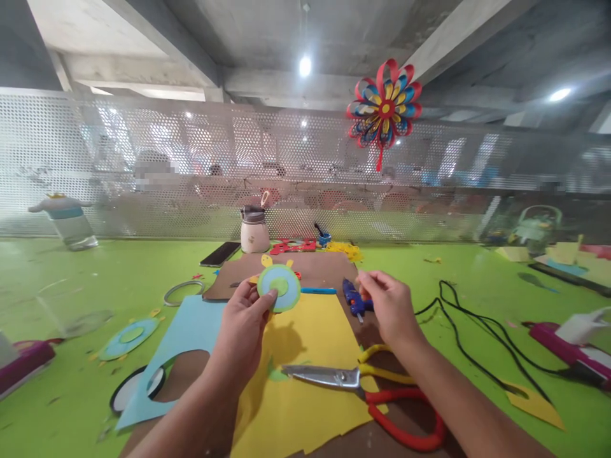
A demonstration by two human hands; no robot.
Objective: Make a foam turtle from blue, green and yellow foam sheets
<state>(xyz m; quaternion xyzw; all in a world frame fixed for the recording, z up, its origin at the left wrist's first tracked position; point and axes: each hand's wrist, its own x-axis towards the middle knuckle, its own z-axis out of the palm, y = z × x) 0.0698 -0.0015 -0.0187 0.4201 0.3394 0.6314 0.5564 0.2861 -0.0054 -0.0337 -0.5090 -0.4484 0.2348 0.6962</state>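
My left hand (pixel 242 327) pinches a paper turtle (pixel 287 280) between thumb and fingers. Its round shell is layered green and light blue paper, with a yellow head and legs at the rim. Raised to the right of it, my right hand (pixel 392 304) has its fingers curled and thumb pressed to the index finger; anything between the tips is too small to make out. A blue glue gun (pixel 352 296) lies just behind that hand. Below both hands, scissors (pixel 329 376) with yellow and red handles rest on yellow paper (pixel 315 331).
Light blue paper (pixel 191 324) with a cut-out hole overlaps the brown board (pixel 329 268). Another paper turtle (pixel 128 339) lies left, near tape rings. A bottle (pixel 254 234) and phone (pixel 220 254) stand and lie behind. Black cable (pixel 461 337) loops at right; a paper flower (pixel 386 109) hangs above.
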